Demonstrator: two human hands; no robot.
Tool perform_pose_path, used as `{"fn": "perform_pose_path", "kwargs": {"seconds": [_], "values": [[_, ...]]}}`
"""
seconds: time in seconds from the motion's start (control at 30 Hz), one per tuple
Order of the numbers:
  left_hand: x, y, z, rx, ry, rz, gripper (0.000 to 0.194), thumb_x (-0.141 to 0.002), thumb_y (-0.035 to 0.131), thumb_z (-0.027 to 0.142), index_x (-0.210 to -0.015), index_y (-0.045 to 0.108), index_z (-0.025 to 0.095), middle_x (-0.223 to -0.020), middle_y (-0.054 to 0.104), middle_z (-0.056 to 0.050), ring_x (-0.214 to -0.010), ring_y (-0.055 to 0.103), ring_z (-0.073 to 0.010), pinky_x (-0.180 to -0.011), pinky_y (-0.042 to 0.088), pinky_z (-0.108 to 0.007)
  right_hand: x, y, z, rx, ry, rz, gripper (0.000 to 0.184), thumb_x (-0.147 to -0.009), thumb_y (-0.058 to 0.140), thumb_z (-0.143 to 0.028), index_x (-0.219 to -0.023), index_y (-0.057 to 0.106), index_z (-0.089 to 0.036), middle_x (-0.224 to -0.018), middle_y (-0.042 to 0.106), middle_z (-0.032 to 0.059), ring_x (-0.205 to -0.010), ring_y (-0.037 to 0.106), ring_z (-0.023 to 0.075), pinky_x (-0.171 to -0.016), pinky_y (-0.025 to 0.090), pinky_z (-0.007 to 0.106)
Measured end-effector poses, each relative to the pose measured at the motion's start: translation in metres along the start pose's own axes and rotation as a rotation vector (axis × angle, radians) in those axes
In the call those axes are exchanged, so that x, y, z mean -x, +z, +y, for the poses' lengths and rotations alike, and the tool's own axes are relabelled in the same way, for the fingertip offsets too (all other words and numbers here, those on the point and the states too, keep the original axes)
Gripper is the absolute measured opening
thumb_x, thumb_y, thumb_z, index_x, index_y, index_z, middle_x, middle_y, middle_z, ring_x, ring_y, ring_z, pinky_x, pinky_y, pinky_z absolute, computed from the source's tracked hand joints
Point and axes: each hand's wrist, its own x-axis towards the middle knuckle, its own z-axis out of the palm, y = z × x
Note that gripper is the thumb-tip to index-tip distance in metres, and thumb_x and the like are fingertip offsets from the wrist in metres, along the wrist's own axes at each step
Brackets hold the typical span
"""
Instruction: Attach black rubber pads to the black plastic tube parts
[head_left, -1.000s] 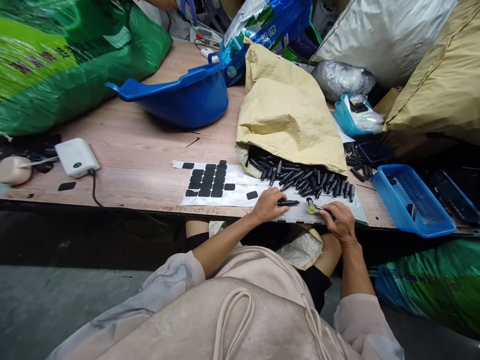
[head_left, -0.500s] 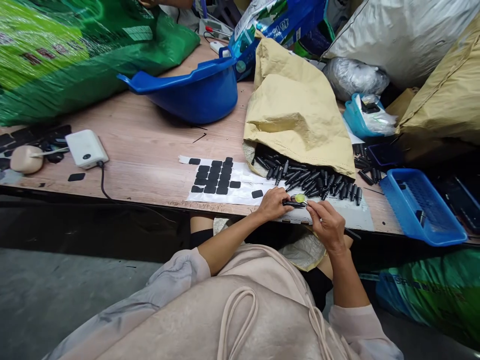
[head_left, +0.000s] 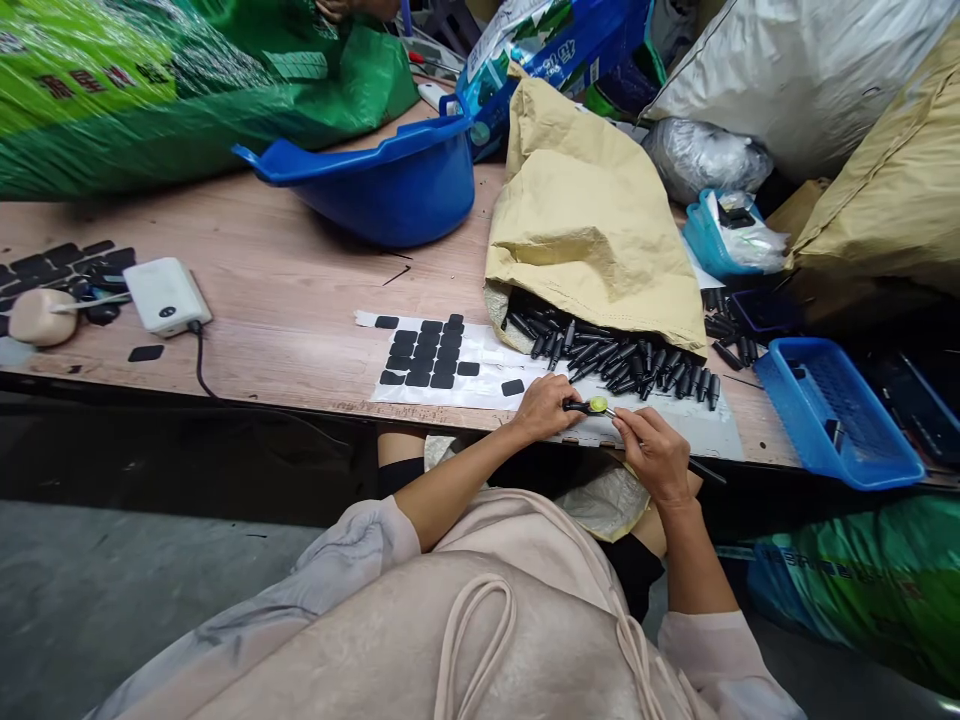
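Observation:
My left hand (head_left: 541, 405) pinches a small black cylindrical piece (head_left: 576, 405) at the table's front edge. Against that piece's right end sits a yellow-green round bit (head_left: 598, 404), too small to identify. My right hand (head_left: 654, 450) is closed around a thin tool with a metal shaft (head_left: 610, 412), whose tip meets the round bit. A dark rod, seemingly the tool's handle, sticks out behind the right hand. Just beyond both hands, a pile of black cylindrical pieces (head_left: 637, 365) spills from a tan sack (head_left: 592, 200). Left of them, black rounded pads (head_left: 426, 352) lie on a white sheet (head_left: 491, 350).
A blue basin (head_left: 382, 195) stands behind the pads. To the right is a blue basket (head_left: 832, 410) with a few small pieces inside. A white box with a cable (head_left: 166, 295) sits at left. Another person's hand (head_left: 345, 8) is at a large green bag (head_left: 225, 110).
The green bag has shifted up and to the right, uncovering more black pads at far left. The black piece and the round bit now line up with the tool. My hands have barely moved.

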Motion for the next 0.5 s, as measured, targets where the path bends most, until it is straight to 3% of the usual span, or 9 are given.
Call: {"fn": "perform_pose_path", "kwargs": {"seconds": [0.17, 0.5], "values": [[0.001, -0.001, 0.001, 0.002, 0.010, 0.006, 0.015, -0.079, 0.085, 0.029, -0.088, 0.076, 0.020, -0.089, 0.069, -0.004, -0.091, 0.062, -0.0215, -0.088, 0.049, -0.036, 0.003, -0.004, 0.015, -0.069, 0.013, 0.046, 0.021, -0.099, 0.062, -0.027, -0.114, 0.077, -0.029, -0.097, 0.076, 0.0034, -0.087, 0.072, 0.0178, -0.079, 0.054, 0.030], [0.002, 0.000, 0.004, -0.028, 0.005, 0.055, 0.016, -0.077, 0.084, 0.026, -0.084, 0.072, 0.020, -0.087, 0.067, -0.003, -0.089, 0.061, -0.0214, -0.085, 0.049, -0.035, 0.005, -0.014, 0.092, -0.064, -0.121, -0.048, 0.013, -0.092, 0.071, -0.035, -0.090, 0.080, -0.026, -0.083, 0.074, 0.0027, -0.078, 0.063, 0.0192, -0.076, 0.050, 0.036]]}}
